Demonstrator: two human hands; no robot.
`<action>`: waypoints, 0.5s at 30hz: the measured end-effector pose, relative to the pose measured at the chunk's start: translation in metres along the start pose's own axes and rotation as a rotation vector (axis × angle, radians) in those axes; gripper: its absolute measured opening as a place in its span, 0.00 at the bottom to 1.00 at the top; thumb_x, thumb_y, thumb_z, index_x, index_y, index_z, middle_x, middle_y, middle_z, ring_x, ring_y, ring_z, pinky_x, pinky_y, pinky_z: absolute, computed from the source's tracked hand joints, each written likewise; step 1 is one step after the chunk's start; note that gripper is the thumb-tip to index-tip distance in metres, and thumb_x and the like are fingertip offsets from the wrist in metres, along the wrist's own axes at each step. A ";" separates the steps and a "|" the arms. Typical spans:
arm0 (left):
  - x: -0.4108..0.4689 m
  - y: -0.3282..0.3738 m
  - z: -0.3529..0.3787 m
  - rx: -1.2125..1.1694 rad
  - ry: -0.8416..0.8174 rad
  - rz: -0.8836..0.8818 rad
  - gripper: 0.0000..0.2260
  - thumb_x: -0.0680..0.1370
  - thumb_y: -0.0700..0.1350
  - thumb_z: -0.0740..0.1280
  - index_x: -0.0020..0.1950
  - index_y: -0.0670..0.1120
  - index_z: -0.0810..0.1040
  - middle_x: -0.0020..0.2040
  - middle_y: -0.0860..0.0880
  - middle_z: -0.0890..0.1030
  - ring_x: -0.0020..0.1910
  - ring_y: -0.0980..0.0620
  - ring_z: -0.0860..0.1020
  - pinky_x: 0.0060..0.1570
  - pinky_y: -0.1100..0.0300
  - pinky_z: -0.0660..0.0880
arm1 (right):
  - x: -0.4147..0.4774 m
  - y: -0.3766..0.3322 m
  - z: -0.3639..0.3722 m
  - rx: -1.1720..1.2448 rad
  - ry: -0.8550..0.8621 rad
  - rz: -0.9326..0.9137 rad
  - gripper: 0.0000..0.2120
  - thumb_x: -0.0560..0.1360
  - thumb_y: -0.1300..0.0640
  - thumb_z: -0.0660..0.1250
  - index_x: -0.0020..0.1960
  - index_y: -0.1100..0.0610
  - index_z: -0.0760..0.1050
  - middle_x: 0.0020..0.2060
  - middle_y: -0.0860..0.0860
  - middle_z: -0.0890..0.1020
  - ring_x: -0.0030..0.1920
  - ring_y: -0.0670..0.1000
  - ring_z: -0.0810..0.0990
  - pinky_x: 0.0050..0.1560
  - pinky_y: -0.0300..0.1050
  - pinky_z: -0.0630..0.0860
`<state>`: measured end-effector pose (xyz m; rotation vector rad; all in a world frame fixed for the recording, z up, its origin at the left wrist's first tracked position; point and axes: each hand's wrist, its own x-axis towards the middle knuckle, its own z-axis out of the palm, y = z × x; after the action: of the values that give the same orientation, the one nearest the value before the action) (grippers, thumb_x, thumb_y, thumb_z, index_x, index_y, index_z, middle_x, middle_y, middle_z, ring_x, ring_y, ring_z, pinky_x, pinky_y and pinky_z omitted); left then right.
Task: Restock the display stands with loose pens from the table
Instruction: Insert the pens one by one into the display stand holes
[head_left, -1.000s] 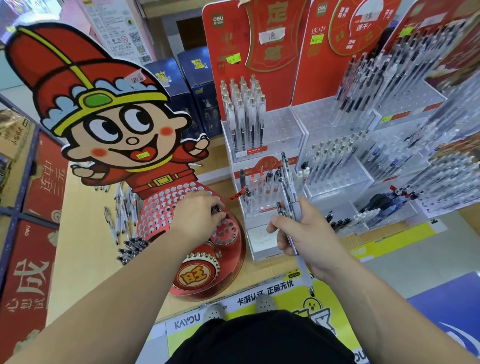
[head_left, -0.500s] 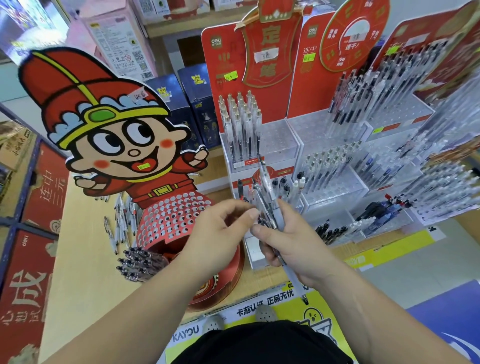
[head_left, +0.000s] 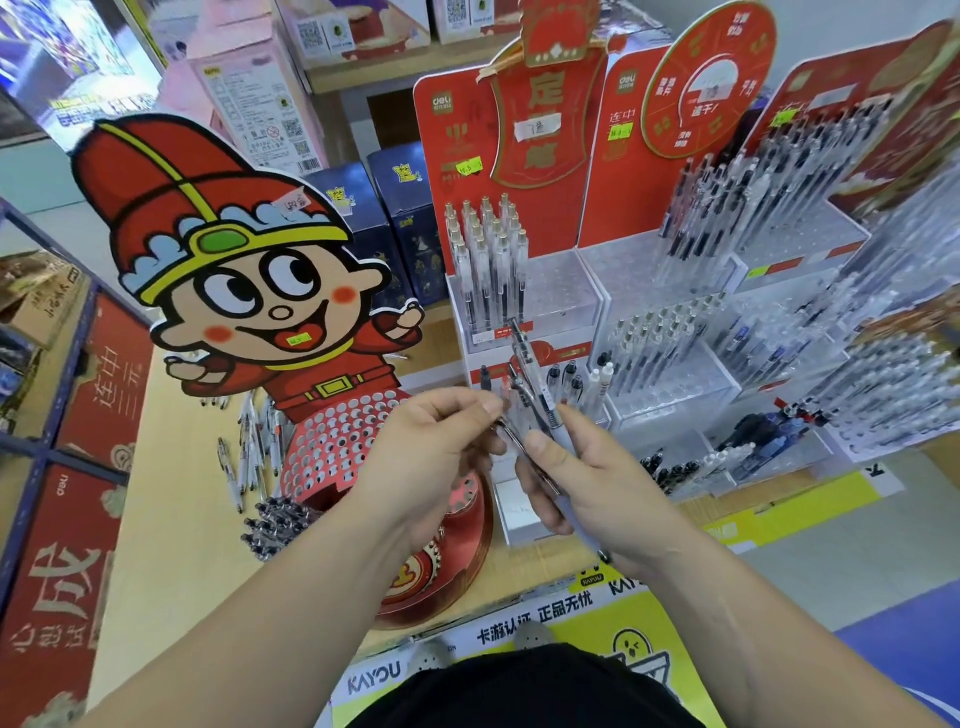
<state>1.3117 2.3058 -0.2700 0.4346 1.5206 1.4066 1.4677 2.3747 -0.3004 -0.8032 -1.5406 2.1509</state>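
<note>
My right hand (head_left: 582, 478) grips a small bundle of clear pens (head_left: 524, 374) that sticks up past my fingers. My left hand (head_left: 431, 452) meets it from the left and pinches the end of one pen in that bundle between thumb and fingertips. Both hands hover over the red cartoon-figure display stand (head_left: 332, 457), whose sloped face is full of round holes. Loose pens (head_left: 249, 452) lie on the wooden table (head_left: 171, 545) left of that stand, with a heap of dark-tipped pens (head_left: 275, 519) nearer me.
Clear tiered pen racks (head_left: 665, 364) with red backboards stand behind and to the right, mostly filled. Dark blue boxes (head_left: 395, 218) sit behind the cartoon figure. A blue-framed shelf (head_left: 47, 452) borders the table's left side. The table's front edge carries a yellow banner (head_left: 519, 623).
My left hand left the holes of the red stand and came right to the pen bundle, where it now pinches one pen. The view tilted upward.
</note>
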 end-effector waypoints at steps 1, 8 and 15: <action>0.001 0.002 -0.001 -0.031 0.020 -0.009 0.04 0.80 0.38 0.68 0.49 0.39 0.83 0.33 0.43 0.79 0.28 0.52 0.75 0.27 0.61 0.70 | -0.001 0.000 -0.001 -0.006 -0.013 0.002 0.20 0.79 0.47 0.64 0.65 0.59 0.71 0.35 0.53 0.77 0.28 0.51 0.69 0.28 0.43 0.65; 0.000 0.001 -0.001 0.002 -0.022 -0.019 0.08 0.77 0.41 0.72 0.38 0.45 0.85 0.34 0.43 0.81 0.31 0.50 0.79 0.32 0.60 0.76 | 0.003 0.004 0.002 -0.061 0.034 -0.009 0.09 0.83 0.54 0.64 0.62 0.53 0.74 0.35 0.54 0.76 0.28 0.52 0.68 0.28 0.44 0.64; 0.008 0.012 -0.026 0.079 0.097 0.110 0.03 0.78 0.38 0.71 0.47 0.43 0.86 0.39 0.47 0.85 0.37 0.50 0.80 0.36 0.59 0.76 | 0.010 0.011 -0.005 -0.086 0.240 0.086 0.05 0.83 0.50 0.64 0.57 0.51 0.74 0.38 0.53 0.77 0.31 0.48 0.72 0.29 0.39 0.66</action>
<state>1.2828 2.3012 -0.2667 0.5113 1.6567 1.4743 1.4637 2.3803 -0.3143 -1.1310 -1.5060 1.9718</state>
